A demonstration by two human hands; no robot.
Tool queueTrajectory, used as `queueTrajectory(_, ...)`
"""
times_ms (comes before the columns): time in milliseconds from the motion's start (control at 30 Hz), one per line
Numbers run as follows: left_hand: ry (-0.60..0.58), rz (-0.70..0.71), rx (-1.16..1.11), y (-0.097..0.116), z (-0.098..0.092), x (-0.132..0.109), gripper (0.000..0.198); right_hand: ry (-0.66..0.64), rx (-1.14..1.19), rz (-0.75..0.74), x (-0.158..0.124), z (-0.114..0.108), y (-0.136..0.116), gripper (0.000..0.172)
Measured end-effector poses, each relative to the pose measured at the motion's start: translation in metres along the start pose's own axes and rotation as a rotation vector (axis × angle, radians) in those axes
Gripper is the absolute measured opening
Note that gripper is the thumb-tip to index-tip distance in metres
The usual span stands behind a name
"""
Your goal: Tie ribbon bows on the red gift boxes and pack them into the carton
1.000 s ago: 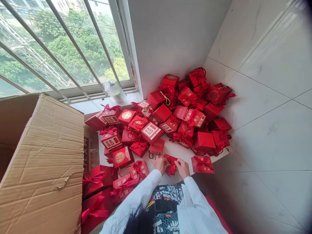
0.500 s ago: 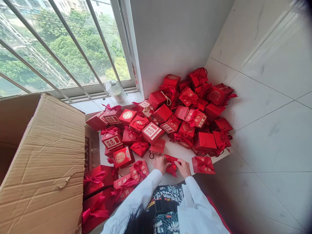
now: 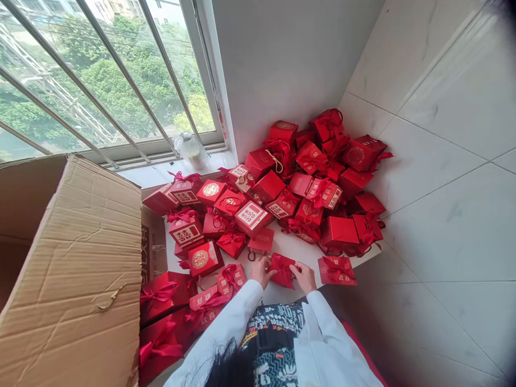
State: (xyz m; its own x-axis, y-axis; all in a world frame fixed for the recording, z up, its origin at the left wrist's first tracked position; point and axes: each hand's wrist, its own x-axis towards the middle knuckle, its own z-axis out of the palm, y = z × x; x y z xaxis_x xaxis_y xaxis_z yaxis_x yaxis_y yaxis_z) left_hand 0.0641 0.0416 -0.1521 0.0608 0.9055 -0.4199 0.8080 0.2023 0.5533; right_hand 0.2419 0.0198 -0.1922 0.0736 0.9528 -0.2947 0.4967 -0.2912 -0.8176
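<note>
A small red gift box (image 3: pixel 281 263) with a red ribbon bow sits at the front of the white tabletop (image 3: pixel 308 255), between my two hands. My left hand (image 3: pixel 262 272) is closed at its left side, the fingertips pinching the ribbon. On the other side, my right hand (image 3: pixel 305 277) pinches the ribbon between thumb and finger. The exact ends held are small and partly covered by my fingers. Just right of my right hand lies another red box with a bow (image 3: pixel 337 270). A red box with a dark cord loop (image 3: pixel 261 241) is behind my left hand.
A heap of red gift boxes (image 3: pixel 269 186), several with gold emblems, covers the back of the table up to the wall. Large red boxes (image 3: pixel 163 295) stand at left, beside an open cardboard carton (image 3: pixel 80 269). A plastic-wrapped jar (image 3: pixel 191 151) stands on the sill by the barred window.
My hands have moved slightly apart, the left one a little leftward. More of the bow and box top now shows between them.
</note>
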Motion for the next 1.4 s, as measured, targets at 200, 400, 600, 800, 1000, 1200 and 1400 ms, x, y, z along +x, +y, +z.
queueTrajectory(200,-0.098,-0.034,0.008,-0.002,-0.003,-0.003,0.018,0.011,0.004,0.007,0.000,0.002,-0.002,0.039)
queueTrajectory(400,-0.154,-0.050,0.054,-0.002,-0.002,0.001,0.021,0.044,-0.035,-0.003,0.000,0.004,-0.001,0.038)
queueTrajectory(600,-0.189,-0.046,0.030,-0.003,-0.001,0.005,0.023,0.060,-0.050,-0.007,-0.001,0.008,0.002,0.036)
queueTrajectory(800,-0.214,-0.041,0.012,-0.002,-0.002,0.006,0.023,0.097,-0.068,-0.017,0.001,0.012,0.004,0.038)
queueTrajectory(1000,-0.199,0.005,-0.011,-0.003,-0.008,0.001,0.022,0.167,-0.149,-0.060,0.000,0.000,0.002,0.034)
queueTrajectory(1200,-0.168,0.013,0.001,-0.010,-0.014,-0.003,0.020,0.087,-0.321,-0.287,-0.003,-0.014,-0.026,0.053)
queueTrajectory(1400,-0.139,0.009,-0.015,-0.014,-0.025,-0.013,0.013,-0.098,-0.533,-0.386,-0.007,0.011,-0.039,0.104)
